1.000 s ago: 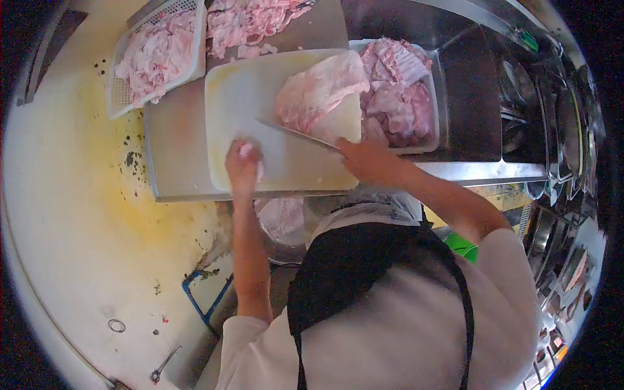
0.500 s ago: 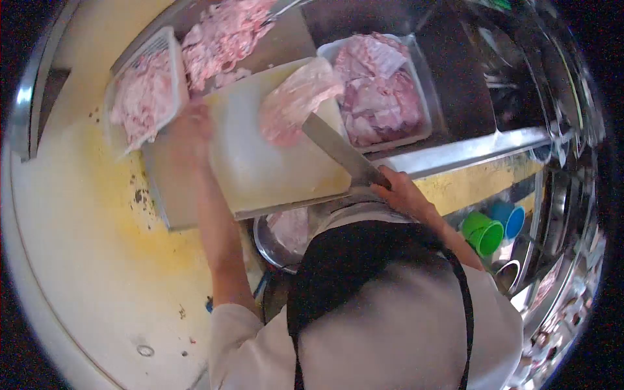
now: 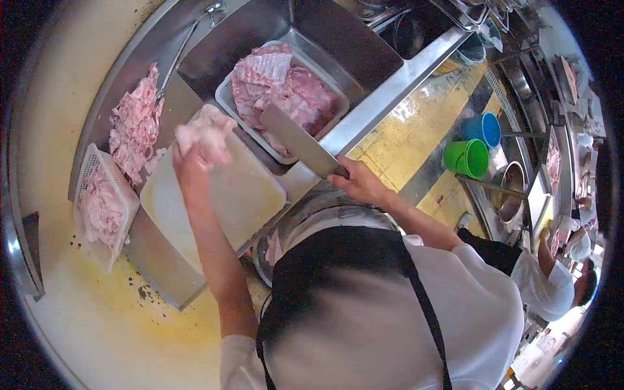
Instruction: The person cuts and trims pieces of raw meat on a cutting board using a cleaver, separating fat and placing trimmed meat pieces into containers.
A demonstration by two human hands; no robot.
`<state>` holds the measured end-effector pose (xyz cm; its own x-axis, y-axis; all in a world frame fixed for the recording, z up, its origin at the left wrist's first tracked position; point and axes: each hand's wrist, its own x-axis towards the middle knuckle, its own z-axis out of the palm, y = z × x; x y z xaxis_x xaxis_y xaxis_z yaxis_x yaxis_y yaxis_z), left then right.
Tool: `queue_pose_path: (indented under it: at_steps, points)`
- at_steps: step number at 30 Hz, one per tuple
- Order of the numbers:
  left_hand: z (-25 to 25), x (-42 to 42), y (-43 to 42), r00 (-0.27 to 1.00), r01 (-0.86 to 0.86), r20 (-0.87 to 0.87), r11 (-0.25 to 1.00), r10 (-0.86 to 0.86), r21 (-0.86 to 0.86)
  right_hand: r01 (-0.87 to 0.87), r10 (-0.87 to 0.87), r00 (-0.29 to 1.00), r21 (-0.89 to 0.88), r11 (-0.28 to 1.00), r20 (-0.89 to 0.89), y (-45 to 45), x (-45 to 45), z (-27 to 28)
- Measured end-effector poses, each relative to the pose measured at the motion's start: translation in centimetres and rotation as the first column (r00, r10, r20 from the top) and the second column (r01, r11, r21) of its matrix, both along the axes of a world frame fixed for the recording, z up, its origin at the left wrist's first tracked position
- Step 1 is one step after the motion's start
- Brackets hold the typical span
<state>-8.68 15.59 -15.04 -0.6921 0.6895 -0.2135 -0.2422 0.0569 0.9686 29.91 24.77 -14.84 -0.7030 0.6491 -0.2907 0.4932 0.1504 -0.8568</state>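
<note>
My left hand (image 3: 190,166) is closed on a pale pink piece of meat (image 3: 209,133), bunched up over the upper part of the white cutting board (image 3: 244,192). In my right hand (image 3: 361,183) is the handle of a cleaver (image 3: 296,140). Its broad blade points up and left, in front of a white tray (image 3: 224,97) heaped with raw meat (image 3: 312,94). To the left of the board stands a white perforated basket (image 3: 132,198) holding pale meat pieces (image 3: 101,205). Loose meat trimmings (image 3: 135,127) are piled behind that basket.
The tray sits in a steel sink (image 3: 227,32) with a metal front rim (image 3: 390,91). A metal bowl (image 3: 261,270) shows partly below the board. On the right are a green bucket (image 3: 467,159), a blue bucket (image 3: 482,130) and another person (image 3: 546,279).
My left hand, blurred near the basket before, now grips the meat that lay on the board. The cleaver is now in front of the tray. The whole view has turned.
</note>
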Motion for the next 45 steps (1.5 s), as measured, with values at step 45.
queue_pose_path:
  at_steps: [45]
  points:
    - [-5.1,15.1,-3.8,0.449,-0.598,-0.836,0.588,-0.317,-0.544,-0.628,0.635,0.769,-0.272,0.729,-0.074,8.2,-20.9,-2.3]
